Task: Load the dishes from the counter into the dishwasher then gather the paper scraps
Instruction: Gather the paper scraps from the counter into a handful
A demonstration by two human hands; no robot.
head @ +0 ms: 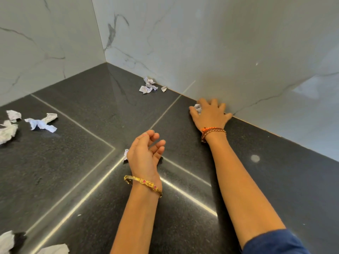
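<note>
White crumpled paper scraps (39,123) lie at the far left of the dark stone desk (77,110), with more at the near left edge (53,249). A small cluster (147,86) sits against the marble wall (229,43). The left hand (145,153) hovers palm-up, fingers loosely apart and holding nothing, beside a scrap (125,154). The right hand (209,114) presses down, fingers closing on a scrap (198,107) by the wall.

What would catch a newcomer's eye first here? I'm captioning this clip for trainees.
Crumpled white paper scraps dot the dark speckled stone counter: a cluster by the marbled wall, more at the left edge. The right hand presses on a scrap at the wall's base, while the left hand, gold bangle at its wrist, hovers open mid-counter.
</note>
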